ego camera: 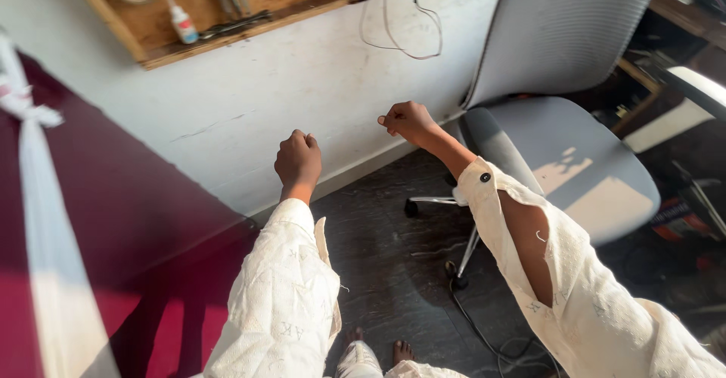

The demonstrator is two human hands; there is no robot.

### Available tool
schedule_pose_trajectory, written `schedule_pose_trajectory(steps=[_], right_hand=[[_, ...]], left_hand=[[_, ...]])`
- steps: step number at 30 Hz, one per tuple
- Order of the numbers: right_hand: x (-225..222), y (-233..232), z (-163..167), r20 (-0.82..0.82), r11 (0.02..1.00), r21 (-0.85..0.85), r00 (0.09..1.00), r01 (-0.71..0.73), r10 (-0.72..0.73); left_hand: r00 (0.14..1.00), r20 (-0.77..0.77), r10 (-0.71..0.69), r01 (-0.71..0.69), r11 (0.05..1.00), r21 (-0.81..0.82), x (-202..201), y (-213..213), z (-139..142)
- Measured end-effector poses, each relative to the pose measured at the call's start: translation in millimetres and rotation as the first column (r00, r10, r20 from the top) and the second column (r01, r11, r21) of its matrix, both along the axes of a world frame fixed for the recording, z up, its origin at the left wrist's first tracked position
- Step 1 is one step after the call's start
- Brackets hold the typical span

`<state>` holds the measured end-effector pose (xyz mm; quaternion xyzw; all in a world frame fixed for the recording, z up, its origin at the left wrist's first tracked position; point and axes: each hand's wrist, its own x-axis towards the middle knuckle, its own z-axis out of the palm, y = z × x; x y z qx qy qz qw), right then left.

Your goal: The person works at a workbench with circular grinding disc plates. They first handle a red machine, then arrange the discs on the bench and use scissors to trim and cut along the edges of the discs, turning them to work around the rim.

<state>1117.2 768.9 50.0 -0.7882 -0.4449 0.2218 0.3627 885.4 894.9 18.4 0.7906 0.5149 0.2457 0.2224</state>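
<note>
Both arms are stretched forward in loose cream sleeves. The left hand (pixel 297 159), just left of centre, is curled into a fist with its back to the camera, and nothing shows in it. The right hand (pixel 408 121), toward 1 o'clock from it, is also closed, thumb pressed against the bent fingers as if pinching. Whether something thin sits in that pinch is too small to tell. The hands are apart and touch nothing that can be seen.

The nearest thing is a grey chair (pixel 560 151) at 3 o'clock, its seat just beside the right forearm and its mesh back rising toward 1 o'clock. Behind the hands is a white wall (pixel 302 68). On it at 11 o'clock hangs a wooden tool board (pixel 227 7) with metal tools and a small bottle (pixel 181 21), and a thin wire (pixel 412 30) loops down at 12 o'clock. A dark red cloth (pixel 98 212) with a white strip (pixel 38 196) fills 9 o'clock. A dark floor (pixel 393 249) lies below, with bare toes (pixel 401 348) at 6 o'clock and a cable (pixel 484 333) at 5 o'clock.

By my reading the hands are between holds, raised in mid-air with no grip on the chair. Taking hold of anything here would first call for the fingers to open, and for a reach either right to the chair or well up to the board.
</note>
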Motion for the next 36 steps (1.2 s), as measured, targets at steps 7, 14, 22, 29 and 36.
schedule_pose_trajectory(steps=[7,14,22,29,36], right_hand=[[110.4,-151.9,-12.4,0.056,0.900,0.185,0.910,0.395,-0.411],[124.7,-318.8,23.3,0.093,0.625,0.116,0.618,0.772,-0.781],[78.6,-462.3,39.3,0.113,0.311,0.199,0.294,0.929,-0.949],[42.2,-612.0,34.6,0.207,-0.071,0.182,-0.108,0.981,-0.972],[15.2,-759.7,43.1,0.322,-0.342,0.152,-0.373,0.927,-0.870]], left_hand=[[0.895,0.073,-0.441,0.442,0.897,0.002,172.2,-31.6,-1.3],[0.655,0.138,-0.743,0.731,0.669,0.137,310.7,-137.1,27.9],[0.246,0.130,-0.960,0.968,0.251,0.021,383.2,-318.5,46.5],[-0.026,0.091,-0.996,1.000,-0.025,0.018,399.5,-486.0,24.8],[-0.233,0.144,-0.962,0.972,-0.224,0.074,417.5,-664.3,24.4]])
